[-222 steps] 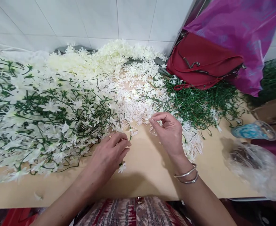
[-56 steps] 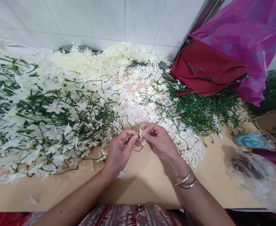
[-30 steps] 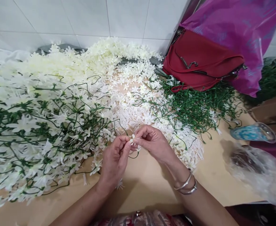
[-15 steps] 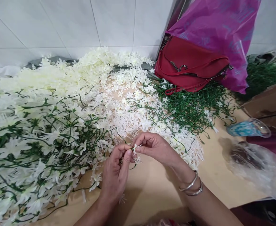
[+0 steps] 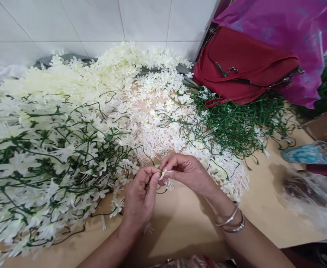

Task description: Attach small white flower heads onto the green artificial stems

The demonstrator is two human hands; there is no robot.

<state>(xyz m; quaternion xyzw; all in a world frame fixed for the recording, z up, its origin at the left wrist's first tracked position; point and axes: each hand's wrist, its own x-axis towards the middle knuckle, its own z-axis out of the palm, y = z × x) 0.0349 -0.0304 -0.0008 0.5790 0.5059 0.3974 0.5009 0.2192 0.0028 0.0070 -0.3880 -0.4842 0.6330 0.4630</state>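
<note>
My left hand (image 5: 140, 196) and my right hand (image 5: 188, 174) meet over the tan table (image 5: 180, 223), fingertips pinched together. Between them is a small white artificial flower (image 5: 163, 173) on a thin green stem (image 5: 160, 191); the left hand pinches the stem, the right hand pinches the flower. Two silver bangles (image 5: 230, 221) circle my right wrist. Just beyond the hands lies a heap of loose white flower heads (image 5: 158, 123). To the left spreads a large pile of green stems with white flowers fitted (image 5: 46, 149).
Bare green stems (image 5: 236, 126) lie at the right, below a red handbag (image 5: 241, 67) and a purple plastic bag (image 5: 300, 33). A cream flower pile (image 5: 102, 70) sits at the tiled wall. A clear plastic bag (image 5: 308, 197) and a blue-patterned clear object (image 5: 311, 153) rest at the right edge.
Over seven seconds my hands came together from apart and took up one flower and stem. In the last second they stay pinched together; only the camera view shifts slightly.
</note>
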